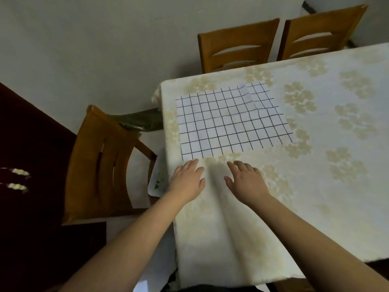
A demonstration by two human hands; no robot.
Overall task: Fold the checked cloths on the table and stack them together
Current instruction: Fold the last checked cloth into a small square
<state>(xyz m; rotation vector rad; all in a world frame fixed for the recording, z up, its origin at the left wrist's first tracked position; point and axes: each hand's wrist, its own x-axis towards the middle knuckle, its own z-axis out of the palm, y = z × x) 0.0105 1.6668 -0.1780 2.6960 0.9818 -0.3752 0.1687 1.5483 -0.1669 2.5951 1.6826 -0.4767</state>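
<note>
Hands flat, empty — left hand (188, 178), right hand (245, 180) — just below spread checked cloth (231, 121).

checked cloth (231, 121) flat on table (326, 186), hands just before it

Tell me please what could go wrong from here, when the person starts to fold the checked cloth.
1. The checked cloth lies near the table's left edge; dragging it could slide it off toward the chair.
2. A second layer overlaps at its far right corner; lifting only one near edge may fold unevenly.
3. The tablecloth is rucked beneath the left hand and right hand, so pinching might catch it too.
</note>
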